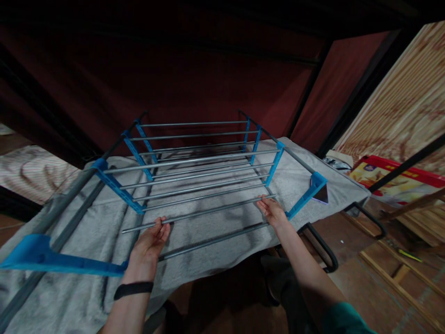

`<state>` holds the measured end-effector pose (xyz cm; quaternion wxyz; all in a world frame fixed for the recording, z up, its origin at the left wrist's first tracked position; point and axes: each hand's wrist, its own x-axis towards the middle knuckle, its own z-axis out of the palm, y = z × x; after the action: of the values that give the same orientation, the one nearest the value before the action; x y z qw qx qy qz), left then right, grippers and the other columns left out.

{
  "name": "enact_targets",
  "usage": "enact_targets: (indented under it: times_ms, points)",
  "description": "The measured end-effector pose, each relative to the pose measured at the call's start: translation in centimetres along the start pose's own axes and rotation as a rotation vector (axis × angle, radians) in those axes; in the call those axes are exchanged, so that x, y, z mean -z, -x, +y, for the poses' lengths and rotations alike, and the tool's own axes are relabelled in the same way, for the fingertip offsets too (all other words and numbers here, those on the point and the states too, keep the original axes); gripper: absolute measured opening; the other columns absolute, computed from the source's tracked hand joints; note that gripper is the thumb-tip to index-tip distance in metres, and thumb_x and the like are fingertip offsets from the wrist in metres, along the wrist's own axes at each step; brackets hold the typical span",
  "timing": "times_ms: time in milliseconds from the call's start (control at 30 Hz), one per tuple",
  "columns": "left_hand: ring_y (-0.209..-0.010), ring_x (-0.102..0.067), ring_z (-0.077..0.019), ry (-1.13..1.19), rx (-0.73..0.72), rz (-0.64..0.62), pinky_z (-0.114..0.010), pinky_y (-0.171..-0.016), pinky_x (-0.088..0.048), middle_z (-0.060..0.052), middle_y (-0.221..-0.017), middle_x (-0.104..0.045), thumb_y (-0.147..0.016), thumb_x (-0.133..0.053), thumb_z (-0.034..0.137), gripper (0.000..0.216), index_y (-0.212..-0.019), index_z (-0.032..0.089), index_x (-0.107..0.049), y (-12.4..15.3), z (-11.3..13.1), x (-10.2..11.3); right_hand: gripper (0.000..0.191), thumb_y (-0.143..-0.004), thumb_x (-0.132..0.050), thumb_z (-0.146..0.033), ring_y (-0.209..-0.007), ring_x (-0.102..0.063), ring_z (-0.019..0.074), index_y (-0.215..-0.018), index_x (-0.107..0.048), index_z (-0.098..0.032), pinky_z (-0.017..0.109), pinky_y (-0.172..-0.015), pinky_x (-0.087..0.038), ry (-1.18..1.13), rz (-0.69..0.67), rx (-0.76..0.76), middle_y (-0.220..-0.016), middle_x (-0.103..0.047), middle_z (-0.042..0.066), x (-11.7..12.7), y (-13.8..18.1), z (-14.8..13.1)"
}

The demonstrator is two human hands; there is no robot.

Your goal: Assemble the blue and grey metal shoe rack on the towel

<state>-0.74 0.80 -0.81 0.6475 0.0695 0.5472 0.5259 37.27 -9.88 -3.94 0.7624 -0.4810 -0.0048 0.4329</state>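
A loose grey metal rod (212, 211) spans the space between my two hands, slightly tilted, above the bed-like surface. My left hand (149, 241), with a black band at the wrist, pinches it near its left end. Near its right end my right hand (271, 211) grips it between thumb and fingers. Beyond the hands stands a rack of grey tubes (194, 160) joined by blue plastic brackets (120, 188). The nearest left bracket (79, 262) and nearest right bracket (306, 197) flank my hands. A lower tube (215, 239) runs just below the held rod.
Grey cloth (222, 264) covers the surface under the rack. A phone-like dark object (320, 194) lies beside the right bracket. To the right are a red and yellow box (392, 181), black curved metal bars (323, 246) and a wooden frame (399, 278) on the tiled floor.
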Motion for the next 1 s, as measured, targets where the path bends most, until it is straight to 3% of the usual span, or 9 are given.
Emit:
enact_targets:
  times_ms: [567, 833, 1000]
  points:
    - [-0.05, -0.058, -0.007, 0.024, -0.017, 0.023, -0.015, -0.048, -0.054, 0.001, -0.059, -0.058, -0.09, -0.057, 0.001, 0.019, -0.075, 0.012, -0.059, 0.9, -0.6, -0.3, 0.026, -0.078, -0.075, -0.004, -0.059, -0.067, 0.009, -0.072, -0.057, -0.02, 0.023, -0.069, -0.064, 0.016, 0.0, 0.005, -0.068, -0.069, -0.004, 0.4, -0.4, 0.3]
    - [-0.051, -0.061, -0.0088, 0.039, 0.015, -0.025, -0.016, -0.049, -0.055, 0.0, -0.058, -0.057, -0.093, -0.055, 0.006, 0.017, -0.079, 0.012, -0.062, 0.7, -0.7, -0.2, 0.028, -0.08, -0.073, -0.003, -0.056, -0.064, 0.007, -0.069, -0.054, -0.02, 0.02, -0.067, -0.063, -0.001, 0.051, 0.029, -0.064, -0.066, -0.005, 0.4, -0.2, -0.2]
    - [-0.051, -0.06, -0.0082, 0.09, 0.013, 0.009, -0.019, -0.054, -0.058, -0.001, -0.061, -0.059, -0.095, -0.053, 0.007, 0.019, -0.079, 0.012, -0.061, 0.7, -0.8, -0.1, 0.024, -0.081, -0.073, -0.008, -0.055, -0.064, 0.0072, -0.069, -0.055, -0.019, 0.02, -0.068, -0.062, 0.018, 0.073, 0.055, -0.062, -0.065, -0.005, 1.1, -0.6, -0.5]
